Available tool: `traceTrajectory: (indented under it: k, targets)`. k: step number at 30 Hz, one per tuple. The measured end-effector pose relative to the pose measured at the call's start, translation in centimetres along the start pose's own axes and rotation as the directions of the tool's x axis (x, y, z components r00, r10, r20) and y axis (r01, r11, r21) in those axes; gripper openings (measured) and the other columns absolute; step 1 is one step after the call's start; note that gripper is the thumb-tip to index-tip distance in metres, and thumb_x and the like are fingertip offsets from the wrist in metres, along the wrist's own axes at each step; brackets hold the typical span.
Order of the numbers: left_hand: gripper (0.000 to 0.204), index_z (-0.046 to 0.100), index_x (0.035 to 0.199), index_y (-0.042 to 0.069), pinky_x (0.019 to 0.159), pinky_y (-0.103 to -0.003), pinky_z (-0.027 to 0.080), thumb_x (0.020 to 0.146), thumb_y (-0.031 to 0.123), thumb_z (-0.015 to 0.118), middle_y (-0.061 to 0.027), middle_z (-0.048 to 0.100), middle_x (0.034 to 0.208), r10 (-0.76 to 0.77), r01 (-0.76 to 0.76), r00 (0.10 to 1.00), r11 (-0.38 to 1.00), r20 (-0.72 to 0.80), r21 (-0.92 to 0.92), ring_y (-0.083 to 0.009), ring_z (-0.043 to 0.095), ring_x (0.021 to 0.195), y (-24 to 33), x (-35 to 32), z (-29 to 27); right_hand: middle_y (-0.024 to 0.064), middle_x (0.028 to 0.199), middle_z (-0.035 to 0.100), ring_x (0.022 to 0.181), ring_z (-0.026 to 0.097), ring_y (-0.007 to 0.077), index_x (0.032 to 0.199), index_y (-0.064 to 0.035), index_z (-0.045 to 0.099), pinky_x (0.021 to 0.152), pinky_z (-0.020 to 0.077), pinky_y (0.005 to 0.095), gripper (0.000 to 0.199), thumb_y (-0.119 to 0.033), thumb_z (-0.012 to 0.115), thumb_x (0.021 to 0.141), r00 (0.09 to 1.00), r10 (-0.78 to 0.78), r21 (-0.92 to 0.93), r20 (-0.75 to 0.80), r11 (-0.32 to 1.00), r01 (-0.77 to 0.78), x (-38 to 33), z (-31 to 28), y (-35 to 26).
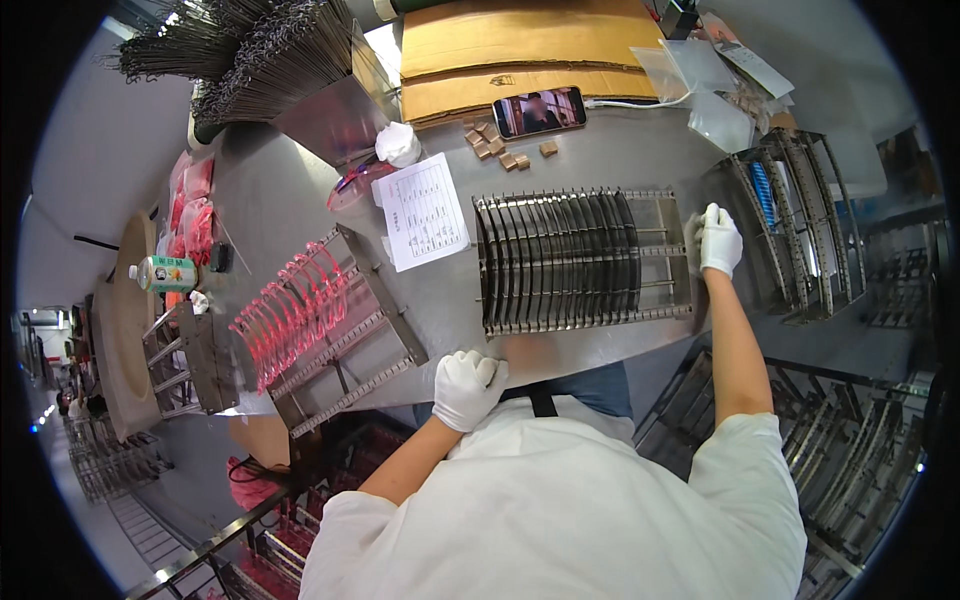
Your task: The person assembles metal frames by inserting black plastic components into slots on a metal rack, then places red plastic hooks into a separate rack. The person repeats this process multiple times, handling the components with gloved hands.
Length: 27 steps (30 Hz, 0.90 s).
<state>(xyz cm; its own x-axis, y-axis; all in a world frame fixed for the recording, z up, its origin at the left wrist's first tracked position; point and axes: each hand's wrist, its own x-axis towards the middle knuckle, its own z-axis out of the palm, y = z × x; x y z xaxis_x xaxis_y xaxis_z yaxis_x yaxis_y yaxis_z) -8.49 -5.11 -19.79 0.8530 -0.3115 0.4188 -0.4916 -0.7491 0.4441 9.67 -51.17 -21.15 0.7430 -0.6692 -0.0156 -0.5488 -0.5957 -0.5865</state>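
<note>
My left hand [468, 390], in a white glove, is curled closed at the near edge of the metal table; what it holds, if anything, is hidden. In a matching glove, my right hand [720, 242] is closed just beyond the right end of a metal rack [684, 270]. Whether its fingers pinch something small cannot be made out. Many thin, dark curved plates [560, 262] stand side by side in that rack, with its right end bare of them. To the left, a second, tilted rack [385, 310] carries a row of pink, film-like curved pieces [295, 315].
Beyond the rack lie small brown blocks [490, 145], a phone [540, 112] and cardboard [530, 50]. A printed sheet [425, 212] lies between the racks. Hooked wires fill a metal bin [335, 110]. More racks [800, 220] stand right; a bottle [165, 274] is left.
</note>
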Motion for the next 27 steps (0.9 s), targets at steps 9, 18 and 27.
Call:
traceTrajectory:
  k: [9, 18, 27]
  targets:
    - [0.027, 0.054, 0.076, 0.014, 0.056, -0.043, 0.043, 0.075, 0.007, 0.081, -0.0049, 0.054, 0.069, -0.02, 0.02, 1.0, 0.998, -0.008, 0.056, -0.0284, 0.055, 0.06, 0.3, 0.2, 0.6, 0.0202, 0.084, 0.072, 0.082, 0.068, 0.044, 0.088, -0.0142, 0.069, 0.072, 0.0528, 0.0565, 0.041, -0.05, 0.053, 0.1, 0.941, -0.268, -0.311, -0.206, 0.93, 0.197, 0.1, 1.8, 0.6]
    - [0.025, 0.055, 0.076, 0.014, 0.055, -0.043, 0.043, 0.077, 0.011, 0.08, -0.0055, 0.052, 0.067, -0.011, 0.012, 1.0, 0.998, -0.024, 0.056, -0.0277, 0.053, 0.057, 0.1, 0.2, 0.9, 0.019, 0.085, 0.072, 0.083, 0.068, 0.0429, 0.085, -0.0127, 0.068, 0.073, 0.0523, 0.0563, 0.042, -0.048, 0.053, 0.1, 0.942, -0.265, -0.321, -0.207, 0.928, 0.19, 0.0, 1.5, 0.2]
    - [0.026, 0.056, 0.076, 0.014, 0.056, -0.042, 0.045, 0.076, 0.009, 0.081, -0.0043, 0.056, 0.07, -0.022, 0.023, 0.999, 0.999, -0.048, 0.034, -0.0275, 0.056, 0.06, 0.4, 0.3, 0.7, 0.0178, 0.086, 0.072, 0.084, 0.068, 0.0424, 0.086, -0.0129, 0.067, 0.073, 0.0528, 0.0561, 0.041, -0.048, 0.052, 0.101, 0.945, -0.261, -0.331, -0.196, 0.925, 0.187, 0.0, 1.5, 0.1]
